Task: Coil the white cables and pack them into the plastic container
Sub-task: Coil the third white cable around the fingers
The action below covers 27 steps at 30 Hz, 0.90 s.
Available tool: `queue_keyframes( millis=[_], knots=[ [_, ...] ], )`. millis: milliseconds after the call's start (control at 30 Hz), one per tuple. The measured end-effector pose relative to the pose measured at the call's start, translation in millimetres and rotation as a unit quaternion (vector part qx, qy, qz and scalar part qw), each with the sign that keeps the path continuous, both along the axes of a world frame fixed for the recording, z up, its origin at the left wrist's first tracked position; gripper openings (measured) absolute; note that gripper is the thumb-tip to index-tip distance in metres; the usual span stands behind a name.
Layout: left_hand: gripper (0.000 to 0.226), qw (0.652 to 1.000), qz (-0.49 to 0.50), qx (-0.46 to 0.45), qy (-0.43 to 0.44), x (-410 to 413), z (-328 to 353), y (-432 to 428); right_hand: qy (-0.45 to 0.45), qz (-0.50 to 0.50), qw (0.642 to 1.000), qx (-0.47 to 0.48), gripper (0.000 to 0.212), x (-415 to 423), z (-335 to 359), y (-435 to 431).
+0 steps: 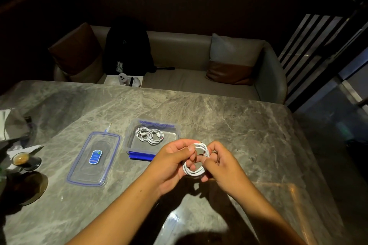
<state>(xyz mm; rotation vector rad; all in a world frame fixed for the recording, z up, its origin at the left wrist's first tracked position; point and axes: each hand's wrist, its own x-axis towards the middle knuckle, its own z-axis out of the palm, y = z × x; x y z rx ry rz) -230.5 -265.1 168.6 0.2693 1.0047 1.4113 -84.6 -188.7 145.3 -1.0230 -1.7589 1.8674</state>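
A coiled white cable (196, 167) hangs above the marble table, held between both hands. My left hand (171, 165) pinches the top of the coil with thumb and fingers. My right hand (223, 167) curls round the coil's right side. Just beyond the hands stands the clear plastic container (131, 141) with blue clips, open. Two coiled white cables (150, 135) lie inside it, side by side. The container's clear lid (93, 160), blue-rimmed with a blue label, lies flat to its left.
A glass of dark drink (21, 160) on a round coaster stands at the table's left edge, with crumpled paper behind it. A sofa with cushions and a black backpack (127, 47) lies beyond the table's far edge. The table's right edge drops to the floor.
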Motion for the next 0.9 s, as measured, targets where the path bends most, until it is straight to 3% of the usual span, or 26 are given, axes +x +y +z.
queue_keyframes(
  millis=[267, 567, 900],
  knots=[
    [0.021, 1.0, 0.008, -0.012, -0.007, -3, 0, -3, 0.077, -0.014, 0.994, -0.079, 0.012, 7, -1, 6],
    [0.019, 0.993, 0.041, -0.072, 0.089, -3, -17, 0, 0.038, -0.105, 0.991, -0.07, 0.009, -1, -6, 10],
    [0.016, 0.98, 0.064, -0.1, 0.158, -35, -30, -8, -0.009, -0.019, 0.997, -0.074, 0.006, -36, -12, 11]
  ],
)
